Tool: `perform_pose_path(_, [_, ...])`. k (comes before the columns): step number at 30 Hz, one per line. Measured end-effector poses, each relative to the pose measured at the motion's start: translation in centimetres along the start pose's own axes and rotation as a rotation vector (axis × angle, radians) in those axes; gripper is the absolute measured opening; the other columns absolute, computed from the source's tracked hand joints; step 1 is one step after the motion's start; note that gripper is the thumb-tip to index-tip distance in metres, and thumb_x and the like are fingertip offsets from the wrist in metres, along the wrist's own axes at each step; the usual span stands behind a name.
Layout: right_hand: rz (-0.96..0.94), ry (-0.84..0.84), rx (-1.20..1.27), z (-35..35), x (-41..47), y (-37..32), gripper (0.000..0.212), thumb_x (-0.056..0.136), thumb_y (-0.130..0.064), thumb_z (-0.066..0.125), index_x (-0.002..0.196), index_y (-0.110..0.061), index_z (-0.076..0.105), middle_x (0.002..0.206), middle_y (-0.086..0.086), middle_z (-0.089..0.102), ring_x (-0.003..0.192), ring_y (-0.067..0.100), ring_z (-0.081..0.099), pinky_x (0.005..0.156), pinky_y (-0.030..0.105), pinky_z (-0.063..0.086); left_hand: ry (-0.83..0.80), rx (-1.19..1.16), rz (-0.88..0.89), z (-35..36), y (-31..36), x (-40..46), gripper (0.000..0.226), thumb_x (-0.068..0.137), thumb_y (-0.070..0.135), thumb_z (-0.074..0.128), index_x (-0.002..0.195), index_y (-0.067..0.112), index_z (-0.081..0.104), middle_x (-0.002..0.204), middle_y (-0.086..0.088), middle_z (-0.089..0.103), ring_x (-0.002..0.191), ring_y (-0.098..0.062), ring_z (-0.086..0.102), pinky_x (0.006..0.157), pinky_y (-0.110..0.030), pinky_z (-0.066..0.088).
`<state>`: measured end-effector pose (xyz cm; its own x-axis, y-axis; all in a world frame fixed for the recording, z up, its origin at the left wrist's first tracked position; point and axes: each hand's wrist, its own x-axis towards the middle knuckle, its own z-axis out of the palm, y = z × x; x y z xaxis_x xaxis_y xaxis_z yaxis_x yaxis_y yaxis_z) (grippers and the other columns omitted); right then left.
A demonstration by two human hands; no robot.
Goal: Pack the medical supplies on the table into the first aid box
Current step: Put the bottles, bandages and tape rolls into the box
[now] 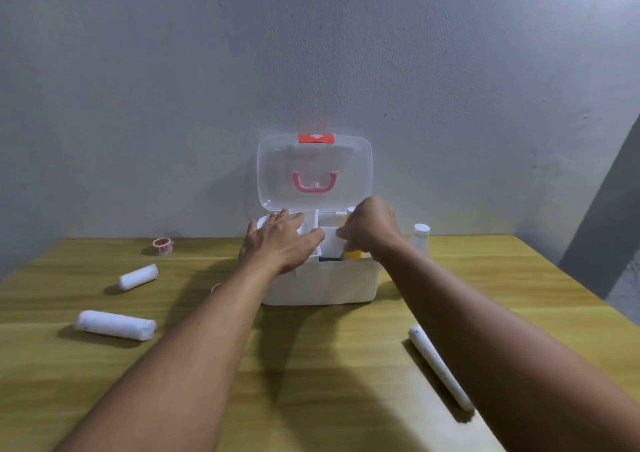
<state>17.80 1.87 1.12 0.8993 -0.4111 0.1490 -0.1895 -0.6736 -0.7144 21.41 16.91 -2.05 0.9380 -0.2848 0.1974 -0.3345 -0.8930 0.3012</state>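
Observation:
The white first aid box (322, 283) stands at the back of the table, its clear lid (277, 160) open against the wall. A white inner tray (330, 240) sits at the box's top opening. My left hand (278, 245) lies over the tray's left part, thumb against a divider. My right hand (372, 231) is closed on the tray's right side. Below it a yellow item (354, 254) shows inside the box. On the table lie a red tape roll (162, 245), a small bandage roll (138, 277), a thicker roll (116, 325) and a long thin roll (438, 366).
A white capped bottle (420, 237) stands just right of the box. A small white object (215, 287) peeks out beside my left forearm. The wooden table (329, 365) ends at the wall behind and drops off at the right.

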Motion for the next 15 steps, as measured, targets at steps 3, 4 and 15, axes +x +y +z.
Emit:
perform_pose_path(3, [-0.037, -0.057, -0.015, 0.2, -0.9, -0.4, 0.027, 0.070, -0.014, 0.085, 0.088, 0.002, 0.072, 0.084, 0.016, 0.073, 0.079, 0.028, 0.070, 0.075, 0.043, 0.061, 0.005, 0.002, -0.001, -0.1, 0.1, -0.1, 0.073, 0.078, 0.064, 0.022, 0.130, 0.022, 0.051, 0.148, -0.002, 0.042, 0.138, -0.021, 0.035, 0.113, -0.052, 0.022])
perform_pose_path(4, [-0.054, -0.089, -0.034, 0.2, -1.2, -0.4, 0.029, 0.070, -0.015, 0.085, 0.090, 0.001, 0.073, 0.087, 0.015, 0.073, 0.082, 0.027, 0.070, 0.077, 0.042, 0.060, 0.005, 0.008, -0.003, -0.1, 0.1, -0.1, 0.071, 0.079, 0.063, 0.023, 0.127, 0.021, 0.053, 0.146, -0.002, 0.044, 0.137, -0.022, 0.036, 0.112, -0.052, 0.023])
perform_pose_path(15, [-0.379, -0.097, -0.439, 1.3, 0.9, 0.5, 0.010, 0.079, -0.007, 0.071, 0.089, -0.004, 0.073, 0.085, 0.012, 0.072, 0.075, 0.026, 0.068, 0.070, 0.042, 0.061, -0.038, 0.084, 0.014, -0.1, 0.1, 0.0, 0.067, 0.088, 0.061, 0.029, 0.142, 0.024, 0.043, 0.161, -0.001, 0.022, 0.148, -0.018, 0.018, 0.117, -0.052, 0.011])
